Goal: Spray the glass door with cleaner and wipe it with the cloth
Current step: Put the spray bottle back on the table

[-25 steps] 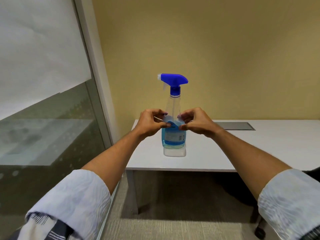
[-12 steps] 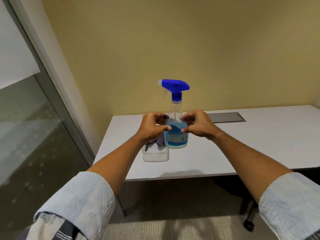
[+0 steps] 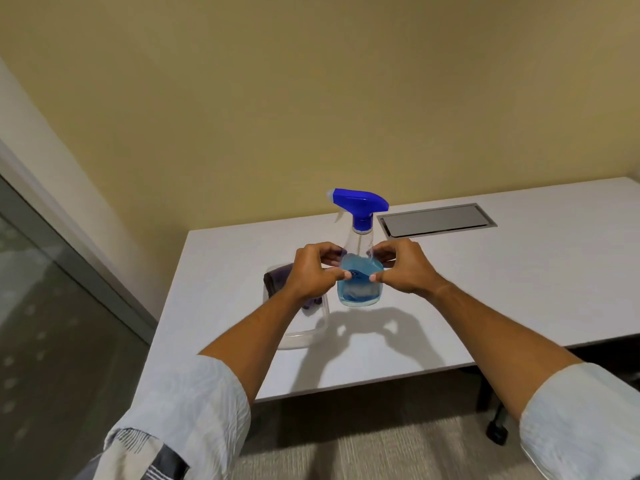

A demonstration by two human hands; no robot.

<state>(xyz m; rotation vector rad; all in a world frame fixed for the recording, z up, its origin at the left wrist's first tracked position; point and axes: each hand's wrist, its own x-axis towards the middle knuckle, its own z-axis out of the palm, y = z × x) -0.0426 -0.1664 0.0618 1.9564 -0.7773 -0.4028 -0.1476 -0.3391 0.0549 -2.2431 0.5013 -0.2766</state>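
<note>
One white table (image 3: 519,289), yellow wall (image 3: 311,98)

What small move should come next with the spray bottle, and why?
Probably shift one hand up to the blue trigger head. Both the left hand and the right hand pinch the clear spray bottle of blue cleaner low on its body, above the white table, so neither can squeeze the trigger.
</note>
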